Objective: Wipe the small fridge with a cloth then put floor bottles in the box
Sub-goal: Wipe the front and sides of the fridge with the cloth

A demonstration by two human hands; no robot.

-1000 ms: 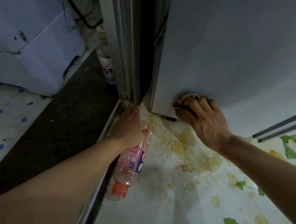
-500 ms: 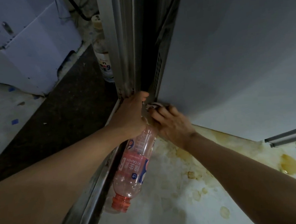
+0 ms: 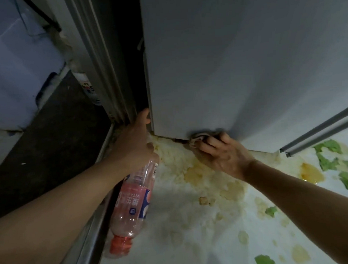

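The small white fridge (image 3: 235, 55) fills the upper right of the head view. My right hand (image 3: 222, 155) grips a crumpled light cloth (image 3: 198, 138) and presses it against the fridge's bottom edge. My left hand (image 3: 136, 142) holds a clear pink-labelled bottle (image 3: 132, 202) by its base, orange cap pointing down toward me, and its thumb touches the fridge's lower left corner. A second bottle (image 3: 87, 86) stands on the floor behind the metal door frame, partly hidden.
A grey metal sliding-door frame (image 3: 100, 60) runs just left of the fridge, with its track (image 3: 89, 226) along the floor. A white box-like unit (image 3: 14, 77) sits at far left. The floor covering (image 3: 226, 221) is stained yellow with green patches.
My right hand slid the cloth rightward along the fridge's bottom edge, away from the left corner. My left hand kept the bottle and stayed near the corner.
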